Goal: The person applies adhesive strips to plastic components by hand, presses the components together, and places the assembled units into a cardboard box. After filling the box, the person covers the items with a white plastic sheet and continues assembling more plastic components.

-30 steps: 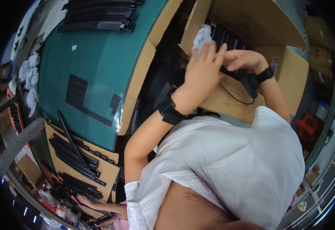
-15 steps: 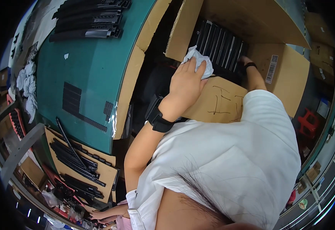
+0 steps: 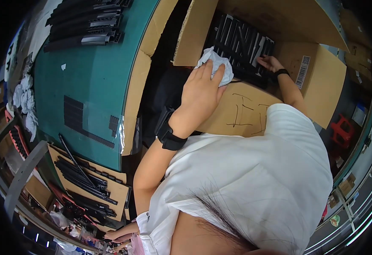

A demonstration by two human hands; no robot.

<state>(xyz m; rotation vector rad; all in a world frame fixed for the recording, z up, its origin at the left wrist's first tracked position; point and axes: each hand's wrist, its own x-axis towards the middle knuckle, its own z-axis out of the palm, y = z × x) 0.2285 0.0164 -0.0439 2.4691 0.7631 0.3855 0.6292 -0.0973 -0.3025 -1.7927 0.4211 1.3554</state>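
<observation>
My left hand (image 3: 200, 91) is closed over a crumpled white cloth (image 3: 215, 63) at the near left edge of an open cardboard box (image 3: 232, 108). Inside the box lies a row of long, glossy black strips (image 3: 230, 36), most of them side by side, a few slanting across the others. Deeper in, at the right end of the row, my right hand (image 3: 272, 63) has its fingertips closed on the end of a black strip (image 3: 258, 50). Part of that grip is too small to make out.
Left of the box stands a green-topped table (image 3: 45, 89) with cardboard along its edge and black strips (image 3: 84, 25) at its far end. More black parts (image 3: 81, 174) lie on a cardboard sheet below it. A red stool (image 3: 342, 134) stands at right. Another person's arm (image 3: 122, 231) shows lower left.
My right hand has risen from low at the box's right side onto the strips, some of which now lie slanted. My left hand stays on the cloth. The whole view has shifted slightly.
</observation>
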